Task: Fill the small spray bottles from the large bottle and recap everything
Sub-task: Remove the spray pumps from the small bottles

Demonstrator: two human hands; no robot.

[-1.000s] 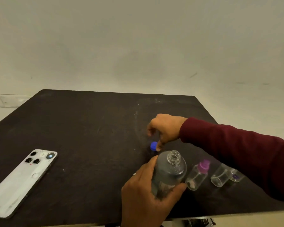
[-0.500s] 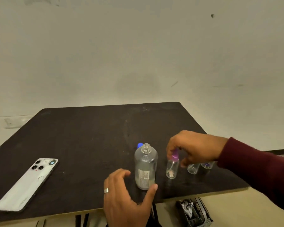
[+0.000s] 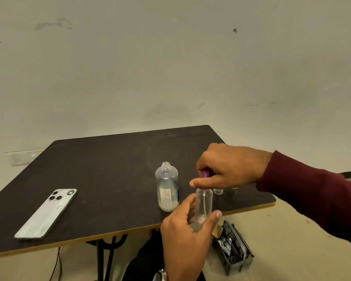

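The large clear bottle [image 3: 167, 187] stands uncapped on the dark table [image 3: 101, 175], partly filled with liquid. Just right of it, lifted near the table's front edge, is a small clear spray bottle [image 3: 204, 201]. My left hand [image 3: 187, 234] wraps around its lower body. My right hand [image 3: 229, 169] pinches its purple spray cap [image 3: 205, 173] from above. Behind my right hand, two more small clear bottles [image 3: 218, 191] are partly hidden. The large bottle's blue cap is out of sight.
A white phone [image 3: 47, 212] lies face down at the table's front left. A black basket [image 3: 234, 247] sits on the floor under the front right corner. A plain wall rises behind the table.
My left hand left the large bottle and closed around the small spray bottle. My right hand lifted that bottle toward the front edge by its purple cap. The camera tilted up.
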